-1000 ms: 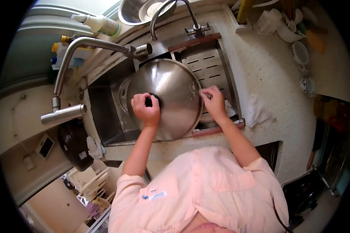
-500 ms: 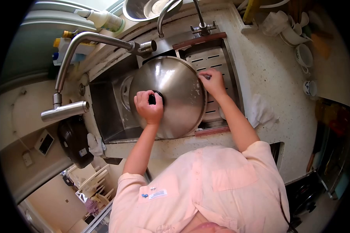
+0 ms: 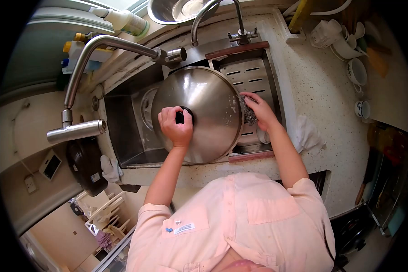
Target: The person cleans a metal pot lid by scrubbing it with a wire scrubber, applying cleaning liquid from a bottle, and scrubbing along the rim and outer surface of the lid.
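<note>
A large round steel pot lid [image 3: 208,122] lies tilted over the sink [image 3: 124,129], its domed side up, with soap suds near its right edge. My left hand [image 3: 175,129] is closed around the lid's black knob [image 3: 181,115]. At the lid's right rim, my right hand [image 3: 259,111] grips a grey steel wool scourer [image 3: 249,112], which touches or nearly touches the edge. Beneath the lid, part of a round metal rim [image 3: 147,109] shows on its left side; the rest is hidden.
A big swivel faucet [image 3: 118,43] arches over the left basin, and a thinner faucet [image 3: 216,9] stands behind. A slotted drain tray [image 3: 254,77] fills the right basin. White cloths [image 3: 309,135] and cups [image 3: 356,72] are on the right counter. A metal bowl [image 3: 161,11] sits at the back.
My right hand has moved down along the lid's right rim and turned, so the steel wool now shows clearly. My left hand keeps its hold on the knob.
</note>
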A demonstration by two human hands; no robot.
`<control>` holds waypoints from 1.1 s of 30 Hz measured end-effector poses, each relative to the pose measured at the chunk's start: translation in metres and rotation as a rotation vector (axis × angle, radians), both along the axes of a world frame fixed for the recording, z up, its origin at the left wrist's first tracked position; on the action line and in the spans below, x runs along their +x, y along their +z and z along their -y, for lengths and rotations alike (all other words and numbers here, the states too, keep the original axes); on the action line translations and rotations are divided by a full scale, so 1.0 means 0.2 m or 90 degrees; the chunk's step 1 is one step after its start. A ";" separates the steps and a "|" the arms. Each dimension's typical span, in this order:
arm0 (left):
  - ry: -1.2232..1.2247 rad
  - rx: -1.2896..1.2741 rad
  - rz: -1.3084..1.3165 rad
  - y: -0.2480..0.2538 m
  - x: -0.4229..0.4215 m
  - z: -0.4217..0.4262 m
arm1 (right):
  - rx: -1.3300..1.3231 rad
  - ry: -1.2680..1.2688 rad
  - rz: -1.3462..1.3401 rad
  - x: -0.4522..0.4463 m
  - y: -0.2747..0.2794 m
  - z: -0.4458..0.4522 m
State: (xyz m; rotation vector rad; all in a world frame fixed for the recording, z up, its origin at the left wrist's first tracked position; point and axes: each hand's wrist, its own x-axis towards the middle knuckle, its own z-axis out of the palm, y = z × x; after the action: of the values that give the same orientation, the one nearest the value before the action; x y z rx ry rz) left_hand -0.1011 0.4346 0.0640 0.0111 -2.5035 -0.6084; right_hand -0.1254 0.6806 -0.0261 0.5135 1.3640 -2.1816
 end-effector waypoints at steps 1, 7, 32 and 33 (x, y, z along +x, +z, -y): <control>0.001 0.000 0.003 0.00 0.00 0.00 | 0.004 -0.021 -0.028 0.03 -0.02 0.01; -0.001 0.004 0.008 0.01 0.00 0.00 | 0.300 0.033 -0.207 0.03 0.05 0.02; 0.002 0.005 0.007 0.00 -0.01 0.01 | 0.191 -0.024 -0.159 0.15 0.07 0.06; 0.001 0.002 0.008 0.00 -0.01 0.01 | 0.240 -0.019 -0.191 0.14 0.08 0.06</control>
State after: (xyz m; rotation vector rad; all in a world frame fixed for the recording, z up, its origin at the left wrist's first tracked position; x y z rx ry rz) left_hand -0.1033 0.4325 0.0634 0.0181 -2.5152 -0.6129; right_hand -0.0972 0.6692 -0.0103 0.3493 1.9595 -2.0918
